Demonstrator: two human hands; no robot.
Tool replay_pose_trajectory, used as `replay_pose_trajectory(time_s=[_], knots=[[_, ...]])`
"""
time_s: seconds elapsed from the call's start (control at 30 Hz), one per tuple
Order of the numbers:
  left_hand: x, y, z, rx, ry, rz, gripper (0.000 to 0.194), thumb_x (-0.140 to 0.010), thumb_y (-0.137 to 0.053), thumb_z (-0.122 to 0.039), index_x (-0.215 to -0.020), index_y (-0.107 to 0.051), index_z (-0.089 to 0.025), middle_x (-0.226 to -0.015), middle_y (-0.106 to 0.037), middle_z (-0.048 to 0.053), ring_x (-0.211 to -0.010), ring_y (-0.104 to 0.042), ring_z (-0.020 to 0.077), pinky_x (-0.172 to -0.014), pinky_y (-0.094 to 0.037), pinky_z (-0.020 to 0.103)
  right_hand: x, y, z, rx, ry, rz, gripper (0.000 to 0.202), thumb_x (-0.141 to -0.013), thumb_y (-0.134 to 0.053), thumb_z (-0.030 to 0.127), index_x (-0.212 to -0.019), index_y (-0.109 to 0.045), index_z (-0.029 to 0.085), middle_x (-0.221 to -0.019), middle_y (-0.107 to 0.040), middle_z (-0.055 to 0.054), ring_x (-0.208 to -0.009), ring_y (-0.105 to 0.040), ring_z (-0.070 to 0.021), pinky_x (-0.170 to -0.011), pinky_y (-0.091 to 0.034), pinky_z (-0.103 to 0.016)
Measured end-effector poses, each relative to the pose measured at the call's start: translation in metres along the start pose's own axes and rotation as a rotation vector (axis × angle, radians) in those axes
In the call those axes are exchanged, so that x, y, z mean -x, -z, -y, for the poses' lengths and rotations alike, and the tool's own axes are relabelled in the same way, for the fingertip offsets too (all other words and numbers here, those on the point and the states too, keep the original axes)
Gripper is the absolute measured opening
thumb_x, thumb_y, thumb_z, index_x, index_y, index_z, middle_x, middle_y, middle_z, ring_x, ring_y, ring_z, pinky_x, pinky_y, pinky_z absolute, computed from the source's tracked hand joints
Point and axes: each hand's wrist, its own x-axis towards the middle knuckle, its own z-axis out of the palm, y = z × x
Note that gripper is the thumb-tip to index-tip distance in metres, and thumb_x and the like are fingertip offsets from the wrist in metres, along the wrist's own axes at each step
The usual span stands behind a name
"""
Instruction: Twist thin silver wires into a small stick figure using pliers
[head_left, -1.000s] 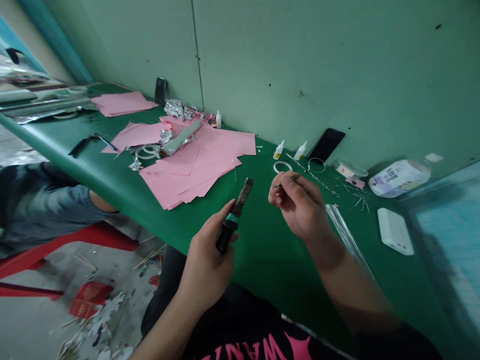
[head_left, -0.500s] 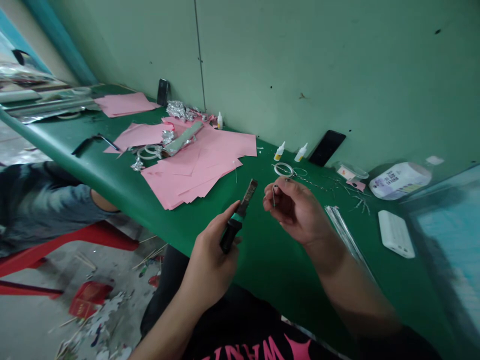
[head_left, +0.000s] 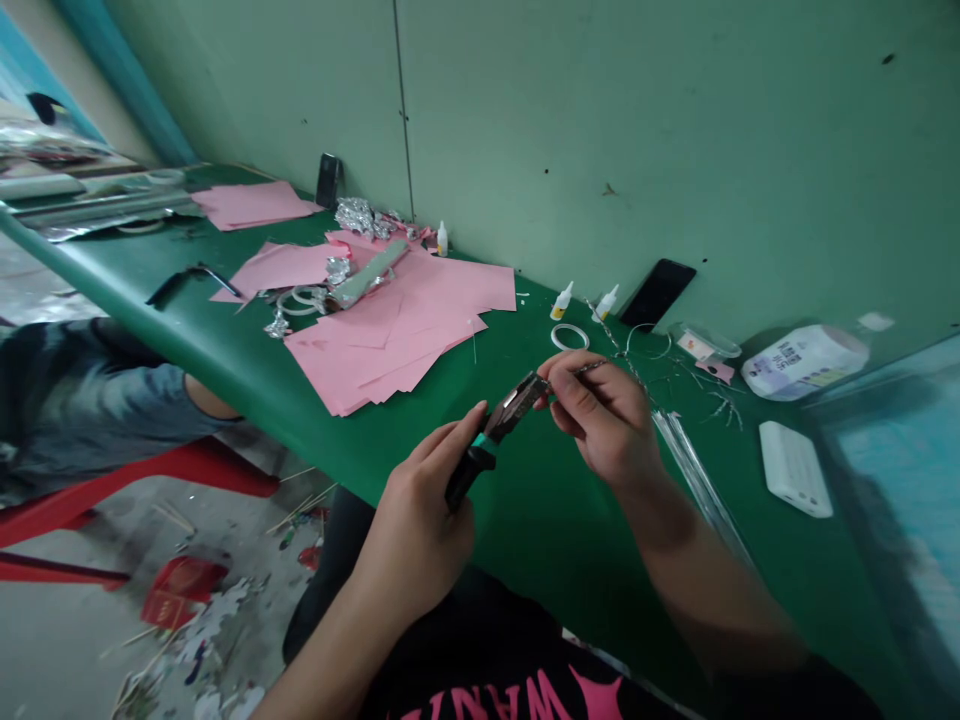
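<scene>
My left hand (head_left: 427, 510) is wrapped round the dark handles of a pair of pliers (head_left: 517, 400) with a teal band below the jaws. The jaws point up and right and meet the fingertips of my right hand (head_left: 600, 410). Between thumb and fingers, that hand pinches a thin twisted wire (head_left: 589, 367). Part of the wire rises behind the hand toward a small glue bottle. At the jaw tips, fingers hide much of the wire, so I cannot tell whether the pliers are closed on it. Straight silvery wires (head_left: 694, 470) lie beside my right forearm.
Pink paper sheets (head_left: 420, 330) with crumpled foil (head_left: 360, 217) cover the table's middle left. Along the wall are glue bottles (head_left: 561, 302), a white ring (head_left: 570, 337), a black phone (head_left: 658, 294) and a white jug (head_left: 806, 362). A white power bank (head_left: 795, 468) lies right. Another person's leg (head_left: 97, 400) is at left.
The pliers have tilted rightward, and their jaws now meet my right fingertips. My right hand has turned, and the twisted wire now stands up behind it, lifted off the table.
</scene>
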Motion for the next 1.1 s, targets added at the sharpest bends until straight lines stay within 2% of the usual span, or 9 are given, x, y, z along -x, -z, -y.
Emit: replay_pose_trajectory(time_s=[0.13,0.33,0.57,0.8,0.93,1.1], knots=[[0.000,0.002,0.001,-0.077,-0.015,-0.010,0.092,-0.064,-0.043,0.010,-0.148,-0.044,-0.027,-0.135,-0.059,0.005,-0.117,-0.062,0.0203,-0.095,-0.053,0.032,0.001,0.000,0.000,0.067,0.069,0.014,0.016,-0.094,-0.061,0.031,-0.083,-0.067,0.021,-0.082,-0.064,0.000,-0.049,-0.042,-0.0049,-0.042,-0.024,-0.025],[0.000,0.006,0.006,-0.129,-0.043,-0.010,0.091,-0.064,-0.044,0.008,-0.148,-0.044,-0.027,-0.137,-0.057,0.006,-0.122,-0.059,0.0236,-0.099,-0.051,0.037,0.000,0.000,0.003,0.154,0.114,0.047,0.020,-0.097,-0.057,0.030,-0.081,-0.063,0.020,-0.078,-0.060,0.001,-0.049,-0.039,-0.0053,-0.045,-0.025,-0.027],[-0.003,0.012,0.009,-0.061,-0.013,0.078,0.092,-0.062,-0.042,0.008,-0.145,-0.046,-0.033,-0.127,-0.061,0.003,-0.111,-0.062,0.0210,-0.088,-0.053,0.034,-0.005,0.006,0.001,0.166,0.146,0.157,0.019,-0.097,-0.057,0.027,-0.080,-0.060,0.019,-0.083,-0.058,0.001,-0.052,-0.035,-0.0052,-0.046,-0.024,-0.027],[-0.002,0.014,0.008,-0.086,0.053,0.113,0.087,-0.066,-0.043,0.005,-0.143,-0.046,-0.036,-0.126,-0.060,0.003,-0.106,-0.063,0.0231,-0.086,-0.051,0.037,-0.007,0.007,-0.001,0.204,0.173,0.200,0.017,-0.098,-0.055,0.027,-0.083,-0.059,0.020,-0.085,-0.059,0.000,-0.061,-0.043,-0.0081,-0.052,-0.031,-0.027],[-0.002,0.013,0.008,-0.125,0.076,0.100,0.085,-0.067,-0.044,0.004,-0.143,-0.046,-0.035,-0.129,-0.059,0.004,-0.105,-0.064,0.0255,-0.084,-0.052,0.039,-0.006,0.007,-0.002,0.239,0.141,0.210,0.015,-0.098,-0.055,0.029,-0.086,-0.060,0.021,-0.082,-0.056,0.000,-0.061,-0.043,-0.0087,-0.053,-0.033,-0.027],[-0.002,0.011,0.010,-0.067,0.047,0.025,0.083,-0.066,-0.045,0.005,-0.140,-0.048,-0.032,-0.130,-0.060,0.003,-0.114,-0.061,0.0245,-0.086,-0.051,0.036,-0.006,0.011,-0.001,0.181,0.102,0.222,0.011,-0.095,-0.060,0.030,-0.090,-0.064,0.022,-0.078,-0.054,0.000,-0.065,-0.046,-0.0106,-0.055,-0.035,-0.027]])
